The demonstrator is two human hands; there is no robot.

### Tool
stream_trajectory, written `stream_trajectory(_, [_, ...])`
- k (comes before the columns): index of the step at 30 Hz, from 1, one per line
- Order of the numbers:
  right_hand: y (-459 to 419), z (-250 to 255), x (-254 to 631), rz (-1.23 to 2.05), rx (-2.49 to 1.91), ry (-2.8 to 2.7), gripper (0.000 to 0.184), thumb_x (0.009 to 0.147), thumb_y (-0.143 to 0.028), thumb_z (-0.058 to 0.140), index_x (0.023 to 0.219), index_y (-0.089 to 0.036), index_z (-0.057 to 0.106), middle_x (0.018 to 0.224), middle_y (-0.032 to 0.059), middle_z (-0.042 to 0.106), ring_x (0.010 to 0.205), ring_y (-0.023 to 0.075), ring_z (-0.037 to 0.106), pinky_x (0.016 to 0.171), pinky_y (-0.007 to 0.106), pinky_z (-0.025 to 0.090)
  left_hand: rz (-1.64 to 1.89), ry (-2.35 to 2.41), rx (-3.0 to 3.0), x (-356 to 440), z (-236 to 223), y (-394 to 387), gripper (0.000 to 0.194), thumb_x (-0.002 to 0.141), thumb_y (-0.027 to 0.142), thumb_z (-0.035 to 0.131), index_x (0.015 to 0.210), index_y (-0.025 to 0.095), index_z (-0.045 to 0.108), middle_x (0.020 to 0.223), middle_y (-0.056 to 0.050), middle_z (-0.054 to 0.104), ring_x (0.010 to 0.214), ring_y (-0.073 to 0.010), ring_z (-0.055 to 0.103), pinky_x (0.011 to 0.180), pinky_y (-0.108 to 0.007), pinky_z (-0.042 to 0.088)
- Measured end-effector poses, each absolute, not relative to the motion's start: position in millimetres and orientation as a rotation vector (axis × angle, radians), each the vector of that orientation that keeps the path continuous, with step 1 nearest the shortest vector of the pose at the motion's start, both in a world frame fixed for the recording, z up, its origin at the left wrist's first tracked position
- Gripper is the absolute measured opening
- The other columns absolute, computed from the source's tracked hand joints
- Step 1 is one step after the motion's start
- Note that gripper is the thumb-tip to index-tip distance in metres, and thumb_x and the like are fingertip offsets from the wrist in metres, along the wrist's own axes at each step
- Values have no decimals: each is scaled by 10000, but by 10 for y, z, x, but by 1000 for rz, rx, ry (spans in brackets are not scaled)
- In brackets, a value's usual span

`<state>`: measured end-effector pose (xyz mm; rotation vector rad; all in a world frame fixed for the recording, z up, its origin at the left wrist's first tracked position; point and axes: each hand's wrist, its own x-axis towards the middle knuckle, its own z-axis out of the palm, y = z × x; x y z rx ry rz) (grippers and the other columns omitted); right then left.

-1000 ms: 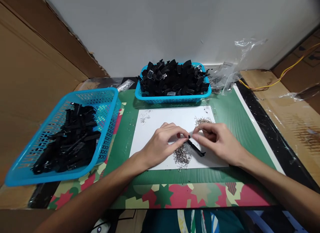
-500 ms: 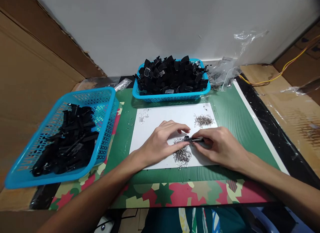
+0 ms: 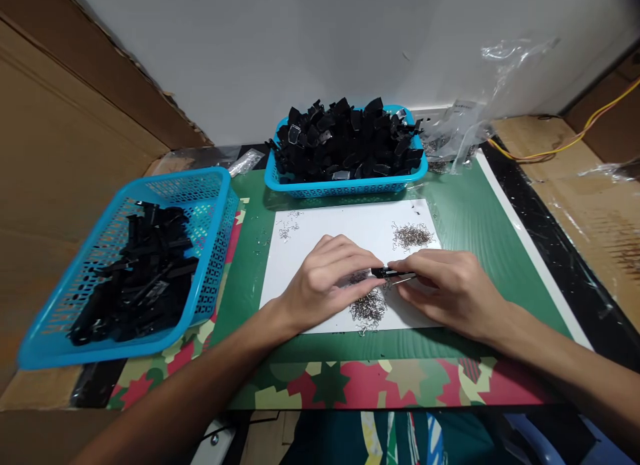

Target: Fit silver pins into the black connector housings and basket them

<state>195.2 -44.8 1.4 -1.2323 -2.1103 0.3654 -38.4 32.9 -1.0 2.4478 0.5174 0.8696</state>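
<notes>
My left hand (image 3: pixel 327 278) and my right hand (image 3: pixel 443 288) meet over a white sheet of paper (image 3: pixel 350 228). Between their fingertips lies a small black plastic clip (image 3: pixel 393 273), held roughly level just above the sheet. Both hands pinch it, the left at its left end, the right along its right part. Under the hands sits a pile of small metal wire springs (image 3: pixel 367 308). A second, smaller pile of springs (image 3: pixel 413 235) lies on the sheet's far right.
A blue basket (image 3: pixel 345 184) heaped with black clip parts stands behind the sheet. Another blue basket (image 3: pixel 215 205) with black parts sits at the left. Clear plastic bags (image 3: pixel 457 142) lie at the back right. Cardboard borders both sides. A green mat (image 3: pixel 465 218) covers the table.
The black clip has turned from slanting down towards me to lying level between both hands. My right hand has closed along it. The view has shifted a little.
</notes>
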Motion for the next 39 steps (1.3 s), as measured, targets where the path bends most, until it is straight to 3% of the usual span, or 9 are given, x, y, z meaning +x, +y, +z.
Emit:
stream_trajectory(7, [-463,7,1928,461,-1210,-2003,212,938,-178,647,1118,-169,757,800,37,749,560,132,565,542,283,434,994,490,2433,-389,-15,318,268,895,234,796,1150,204,719,1010,-49,795,889,-188,701,822,-367,507])
stream_trajectory(11, [-450,95,1888,793,-1343,-1760,165,951,-289,686,1029,-202,802,608,-22,645,483,115,482,483,264,378,1074,522,2358,-374,5,301,388,883,253,811,1251,208,696,1027,-63,793,871,-187,702,817,-373,524])
stream_trajectory(14, [-409,163,1866,1152,-1359,-1526,240,933,-415,713,915,-194,805,547,-29,575,458,105,414,432,248,285,1105,554,2293,-359,30,288,327,894,262,801,1207,213,722,997,-58,795,843,-183,694,806,-371,536])
stream_trajectory(18, [-375,187,1862,1533,-1252,-1325,358,895,-511,743,773,-174,741,567,-17,569,477,99,402,435,244,253,1085,583,2258,-344,46,269,222,915,262,780,1128,207,748,919,-44,791,806,-176,687,791,-369,531])
stream_trajectory(23, [-398,148,1845,1803,-1198,-1006,436,828,-559,805,674,-188,638,485,-96,334,443,74,203,412,241,154,1067,598,2258,-331,24,248,150,928,237,763,1070,189,753,868,-37,789,771,-168,682,764,-365,511])
stream_trajectory(27, [-401,123,1830,1907,-1182,-882,462,832,-564,797,641,-205,579,499,-96,346,436,76,187,377,242,152,1023,631,2263,-327,8,241,111,944,254,746,1031,185,749,843,-34,780,747,-164,671,746,-361,501])
stream_trajectory(33, [-377,160,1862,1693,-1321,-1138,464,849,-577,771,638,-204,594,456,-92,358,408,76,235,385,248,171,967,615,2265,-321,33,242,145,962,260,723,1077,174,744,876,-46,783,780,-168,679,762,-360,481])
stream_trajectory(39, [-446,213,1956,671,-1382,-1925,193,962,-318,689,860,-165,750,519,-56,474,453,90,382,458,259,283,894,605,2258,-335,23,258,253,943,293,755,1173,191,732,931,-29,782,788,-153,677,806,-348,467])
